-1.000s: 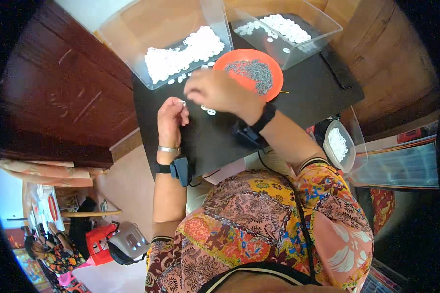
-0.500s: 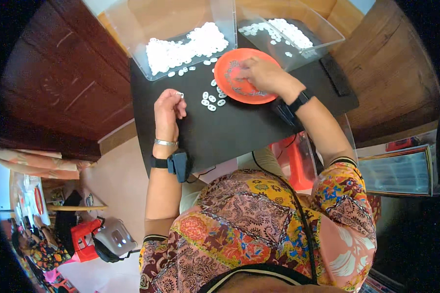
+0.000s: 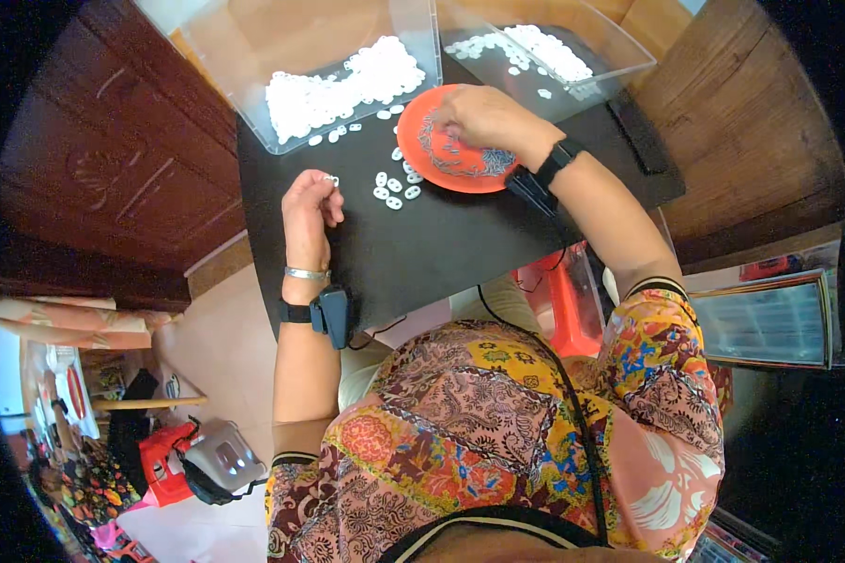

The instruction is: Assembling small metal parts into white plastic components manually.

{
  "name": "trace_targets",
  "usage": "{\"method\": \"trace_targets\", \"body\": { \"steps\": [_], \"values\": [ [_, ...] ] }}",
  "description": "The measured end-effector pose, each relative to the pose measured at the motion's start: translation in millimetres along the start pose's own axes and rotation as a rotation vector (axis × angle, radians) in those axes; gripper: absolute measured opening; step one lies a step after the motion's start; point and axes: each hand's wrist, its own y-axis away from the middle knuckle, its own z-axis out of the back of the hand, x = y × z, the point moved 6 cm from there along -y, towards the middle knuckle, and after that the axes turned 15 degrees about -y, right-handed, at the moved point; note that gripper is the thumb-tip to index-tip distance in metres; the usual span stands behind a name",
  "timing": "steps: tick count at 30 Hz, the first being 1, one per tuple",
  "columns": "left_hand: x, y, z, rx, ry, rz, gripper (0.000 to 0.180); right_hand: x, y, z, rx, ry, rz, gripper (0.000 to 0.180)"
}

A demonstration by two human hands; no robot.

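Note:
My left hand (image 3: 310, 208) is closed over the left side of the dark table, pinching a small white oval plastic piece (image 3: 333, 179) with holes at its fingertips. My right hand (image 3: 490, 118) reaches into a round orange plate (image 3: 409, 131), its fingertips drawn together among small grey metal pieces (image 3: 497, 163) that look like screws or nails. Whatever those fingertips hold is too small to make out. Between the hands, several loose white oval pieces (image 3: 394, 186) with two holes each lie beside the plate, some against its edge.
A clear plastic bin (image 3: 434, 56) holding a heap of white pieces (image 3: 347, 89) stands at the back left. Another clear container (image 3: 619, 68) with more white pieces is at the back right. A dark flat strip (image 3: 640, 141) lies near the table's right edge.
The right hand has moved slightly over the plate, and more of the grey pieces show by its wrist. The left hand still pinches its white piece. The whole view has shifted a little.

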Motion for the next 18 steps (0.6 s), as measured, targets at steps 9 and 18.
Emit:
{"method": "trace_targets", "body": {
  "steps": [9,18],
  "values": [
    [-0.7,0.3,0.0,0.003,0.008,-0.001,0.011,-20.0,-5.0,-14.0,0.027,0.058,0.008,0.014],
    [0.6,-0.8,0.0,-0.006,-0.005,0.021,0.01,-12.5,-11.1,-2.4,0.125,0.103,-0.067,0.01]
  ]
}}
